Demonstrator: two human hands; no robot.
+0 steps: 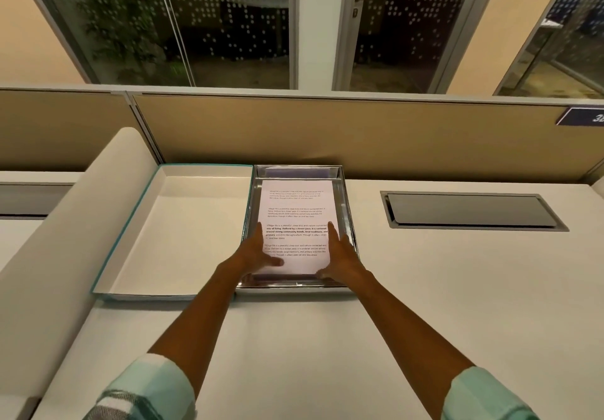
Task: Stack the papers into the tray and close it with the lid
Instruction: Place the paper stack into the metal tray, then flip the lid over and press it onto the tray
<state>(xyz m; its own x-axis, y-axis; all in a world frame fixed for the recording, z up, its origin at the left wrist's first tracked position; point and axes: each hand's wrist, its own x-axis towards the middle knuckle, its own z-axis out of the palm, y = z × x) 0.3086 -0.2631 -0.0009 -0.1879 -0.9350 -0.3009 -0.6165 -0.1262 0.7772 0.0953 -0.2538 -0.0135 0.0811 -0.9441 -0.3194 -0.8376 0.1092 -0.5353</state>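
A shiny metal tray [348,210] stands on the white desk against the partition. Printed white papers [295,213] lie flat inside it. My left hand [258,252] rests on the papers' near left edge, fingers stretched forward and thumb across the sheet. My right hand [341,252] presses on the near right edge, fingers straight. Neither hand is closed around the sheets. The lid [170,233], white inside with a teal rim, lies upturned on the desk right beside the tray's left side.
A tan partition [327,131] runs behind the tray. A recessed grey cable hatch [470,212] sits in the desk to the right. A rounded white divider [65,239] rises at the left of the lid.
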